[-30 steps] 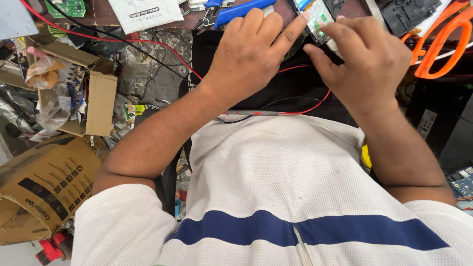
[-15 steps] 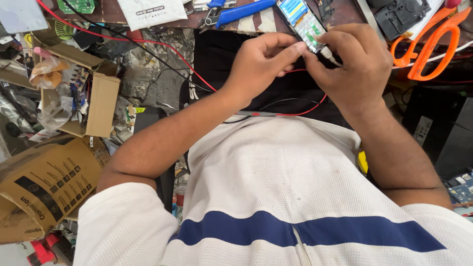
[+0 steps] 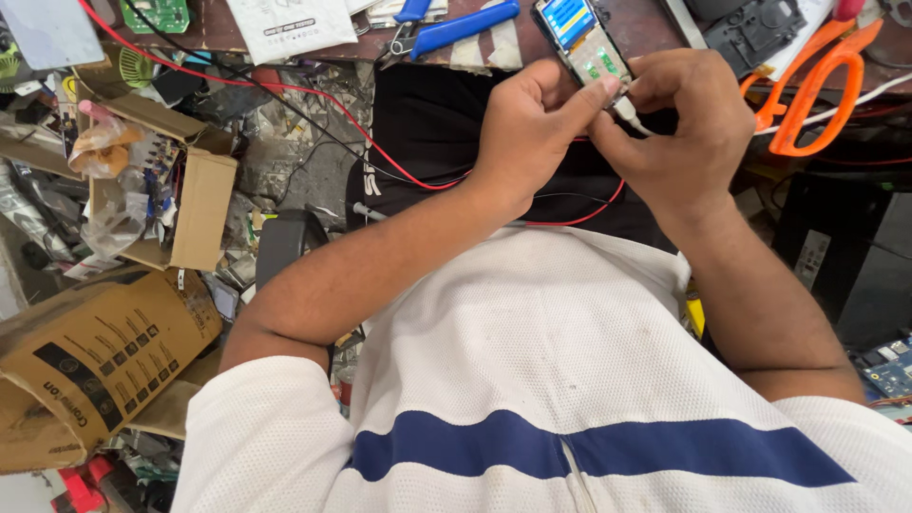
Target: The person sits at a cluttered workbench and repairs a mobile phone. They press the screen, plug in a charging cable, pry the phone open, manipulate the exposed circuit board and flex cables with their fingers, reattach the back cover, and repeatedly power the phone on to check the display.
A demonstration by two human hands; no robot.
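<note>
A small slim phone (image 3: 584,40) with a lit blue and green screen lies tilted at the bench edge. My left hand (image 3: 532,128) grips its lower end from the left, thumb along its side. My right hand (image 3: 679,123) pinches a white cable plug (image 3: 629,112) at the phone's bottom end. Red and black wires (image 3: 418,176) run under both wrists across my dark lap.
Orange-handled scissors (image 3: 807,81) lie at the right. Blue-handled pliers (image 3: 446,24) and a white paper sheet (image 3: 290,24) sit on the bench top. Open cardboard boxes (image 3: 180,190) and a folded carton (image 3: 85,366) clutter the floor at left. A circuit board (image 3: 888,366) shows at the right edge.
The view has tilted up and the hands have drawn apart, uncovering the phone's screen. My right hand now pinches the white plug at its bottom end.
</note>
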